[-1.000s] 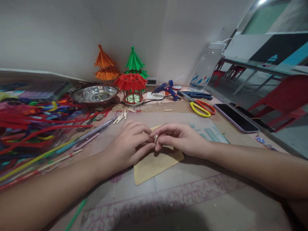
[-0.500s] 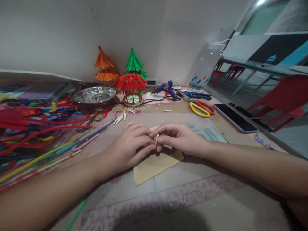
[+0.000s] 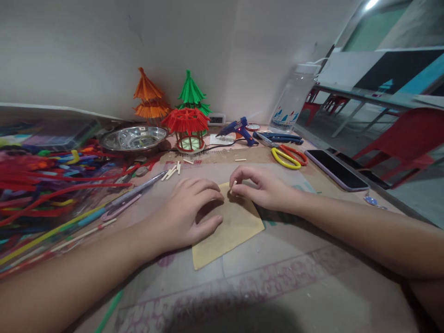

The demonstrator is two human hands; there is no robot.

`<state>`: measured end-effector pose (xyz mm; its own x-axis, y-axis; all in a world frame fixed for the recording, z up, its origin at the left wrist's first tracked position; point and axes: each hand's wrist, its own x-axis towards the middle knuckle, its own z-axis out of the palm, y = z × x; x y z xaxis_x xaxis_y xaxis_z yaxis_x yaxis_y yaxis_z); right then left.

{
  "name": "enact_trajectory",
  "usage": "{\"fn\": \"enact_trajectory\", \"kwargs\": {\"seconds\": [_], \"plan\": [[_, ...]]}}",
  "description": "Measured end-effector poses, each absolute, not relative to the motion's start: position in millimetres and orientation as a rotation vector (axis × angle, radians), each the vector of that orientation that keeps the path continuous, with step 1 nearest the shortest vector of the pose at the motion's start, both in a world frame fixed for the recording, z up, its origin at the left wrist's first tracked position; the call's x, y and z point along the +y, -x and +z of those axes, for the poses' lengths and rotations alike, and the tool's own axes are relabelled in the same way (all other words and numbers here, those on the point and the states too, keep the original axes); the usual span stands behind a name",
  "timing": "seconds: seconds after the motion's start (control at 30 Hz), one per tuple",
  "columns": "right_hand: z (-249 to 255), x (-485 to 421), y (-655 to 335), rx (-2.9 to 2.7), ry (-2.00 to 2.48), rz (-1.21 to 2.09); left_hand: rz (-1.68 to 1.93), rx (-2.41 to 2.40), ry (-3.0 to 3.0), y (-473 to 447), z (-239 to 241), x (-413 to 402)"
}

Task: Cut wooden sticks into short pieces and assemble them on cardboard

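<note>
Between finger and thumb, my right hand (image 3: 258,187) pinches a short pale wooden stick (image 3: 234,186), mostly covered by the fingers. It is held over the far right part of a yellow sheet (image 3: 231,238), which looks like sandpaper. My left hand (image 3: 194,210) rests at the sheet's left side, thumb and fingers apart, with nothing seen between them. Several similar cut sticks (image 3: 170,172) lie beyond my left hand, and one more stick (image 3: 240,160) lies farther off to the right.
A red-roofed model pavilion (image 3: 187,125) stands behind, near a steel bowl (image 3: 133,138). Blue glue gun (image 3: 239,129), scissors (image 3: 287,156), phone (image 3: 336,169) and water bottle (image 3: 293,99) line the back right. Coloured pipe cleaners (image 3: 52,185) are heaped at left.
My hands have moved apart. The right hand has drawn away to the right and back with the stick, and my left fingers have opened off it.
</note>
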<state>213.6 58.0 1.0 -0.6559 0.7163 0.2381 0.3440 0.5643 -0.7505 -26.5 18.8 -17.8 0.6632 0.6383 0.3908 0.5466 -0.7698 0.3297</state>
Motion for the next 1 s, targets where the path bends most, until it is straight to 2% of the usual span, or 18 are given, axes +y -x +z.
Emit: {"fn": "enact_trajectory", "kwargs": {"seconds": [0.1,0.23,0.43,0.57,0.7,0.87,1.0], "plan": [[-1.9,74.1,-219.8,-2.473,0.853,0.51,0.621,1.001,-2.692,27.4,-19.3,19.6],[-6.0,78.7,-220.0,-2.61,0.832,0.328,0.534,1.023,-2.679,26.0,-19.7,21.3],[-7.8,74.7,-214.0,-2.647,0.708,0.342,0.485,1.033,-2.696,24.4,-17.9,21.8],[-6.1,74.3,-213.4,-2.679,0.797,0.195,0.436,1.062,-2.686,24.4,-16.5,21.3],[-5.8,72.5,-212.0,-2.657,0.774,0.344,0.423,1.061,-2.673,23.6,-15.6,21.1],[-7.4,74.5,-211.5,-2.597,0.906,0.327,0.436,1.094,-2.64,22.3,-14.6,19.6],[-13.0,74.7,-211.4,-2.567,0.79,0.442,0.452,1.071,-2.634,22.3,-14.6,18.6]]}}
